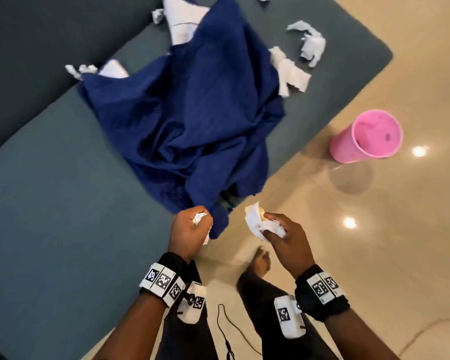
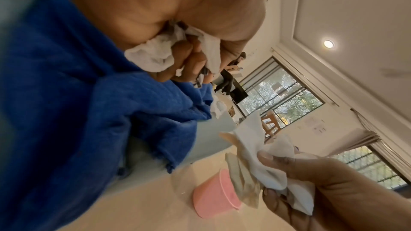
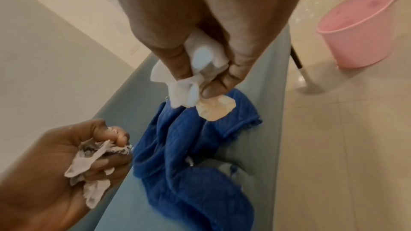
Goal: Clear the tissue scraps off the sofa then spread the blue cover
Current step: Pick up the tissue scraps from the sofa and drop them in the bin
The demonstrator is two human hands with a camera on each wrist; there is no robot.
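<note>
The left hand [image 1: 190, 231], low in the middle of the head view, is curled around a crumpled tissue wad [image 3: 89, 157]. Beside it the right hand [image 1: 283, 236] pinches white tissue pieces [image 1: 260, 222]. The blue cover [image 1: 192, 113] lies bunched on the grey sofa [image 1: 50, 203], with tissue scraps [image 1: 309, 42] near the upper right. A pink bin [image 1: 366, 136] stands on the floor at right.

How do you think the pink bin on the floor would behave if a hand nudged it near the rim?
The pink bin looks like thin plastic and nearly empty, so it is probably light. It stands on glossy floor tiles, so a low push would likely slide it. It seems narrower at its base than at its rim, so a nudge near the rim might tip it.
</note>
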